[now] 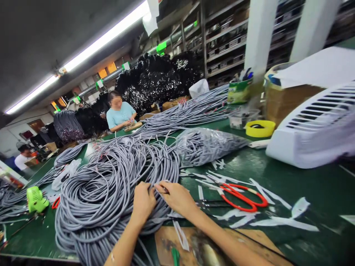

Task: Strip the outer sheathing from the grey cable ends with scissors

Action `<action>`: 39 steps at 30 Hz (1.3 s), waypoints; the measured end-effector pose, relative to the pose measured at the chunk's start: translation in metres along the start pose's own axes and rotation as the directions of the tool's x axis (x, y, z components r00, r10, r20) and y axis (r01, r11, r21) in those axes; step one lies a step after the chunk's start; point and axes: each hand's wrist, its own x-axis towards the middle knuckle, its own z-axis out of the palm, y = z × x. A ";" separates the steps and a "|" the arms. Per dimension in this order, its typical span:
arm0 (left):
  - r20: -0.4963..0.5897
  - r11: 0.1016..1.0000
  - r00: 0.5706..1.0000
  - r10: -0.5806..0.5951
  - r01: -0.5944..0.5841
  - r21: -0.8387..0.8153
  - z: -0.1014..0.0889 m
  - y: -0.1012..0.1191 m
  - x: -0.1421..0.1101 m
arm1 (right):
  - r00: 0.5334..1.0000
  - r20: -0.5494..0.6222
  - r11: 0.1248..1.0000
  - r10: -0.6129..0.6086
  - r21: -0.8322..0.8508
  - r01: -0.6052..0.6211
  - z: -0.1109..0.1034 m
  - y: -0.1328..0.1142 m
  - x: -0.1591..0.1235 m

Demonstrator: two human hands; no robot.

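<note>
A large heap of coiled grey cables [91, 184] lies on the green table. At its right edge my left hand [144, 201] is closed, thumb and fingers pressed together. Close beside it, fingertips almost meeting, my right hand [177, 197] is also closed in a pinch, with a small dark piece showing at its fingers. The fingers hide what each one grips. Orange-handled scissors [244, 197] lie to the right among white strips [283, 222]. Below my hands is a worn brown board [166, 245] with a green-handled tool [175, 255] on it.
A clear bag of short grey cables [205, 146] lies beyond my hands. Farther right are a yellow tape roll [260, 129], a green tin [240, 91] and a white slatted casing [313, 129]. A green mini fan [36, 199] stands left. A co-worker [120, 112] sits across the table.
</note>
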 end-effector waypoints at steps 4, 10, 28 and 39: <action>0.165 0.989 0.979 0.119 -0.103 -0.103 -0.023 0.006 -0.046 | 0.997 -0.034 0.987 0.066 0.145 -0.061 -0.005 0.011 0.002; 0.412 0.842 0.891 0.189 0.068 -0.534 -0.037 -0.003 -0.063 | 1.000 0.016 0.942 0.001 0.335 -0.006 -0.009 0.008 -0.006; 0.268 0.243 0.963 0.008 0.258 -0.935 -0.016 0.018 -0.007 | 0.888 -0.417 0.896 -0.196 0.291 0.335 -0.017 -0.002 -0.025; 0.382 0.658 0.918 0.109 0.221 -0.720 -0.009 0.023 -0.024 | 0.996 -0.065 0.805 0.064 0.594 -0.013 -0.039 0.007 -0.017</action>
